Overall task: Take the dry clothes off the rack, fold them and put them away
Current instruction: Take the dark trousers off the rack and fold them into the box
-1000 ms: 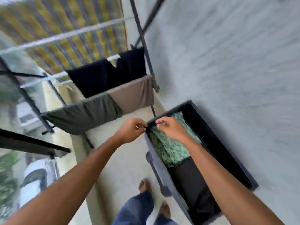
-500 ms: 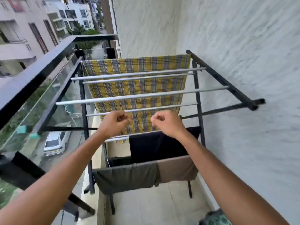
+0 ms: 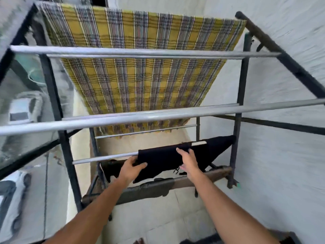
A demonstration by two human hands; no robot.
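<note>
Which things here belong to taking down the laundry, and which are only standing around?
For the job:
- black cloth, held by left hand and right hand
- yellow cloth
- olive cloth
- brown cloth
- rack

Only around:
- white car below
- wall

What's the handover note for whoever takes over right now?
Hands: left hand grips the left edge of the black cloth hung on a lower silver rail of the black metal drying rack; right hand holds its top middle.
Also hanging: yellow plaid cloth, olive-green garment, brown garment.
Done: nothing folded in view.
Left: lift the black cloth, fold, store, then the rest.
</note>
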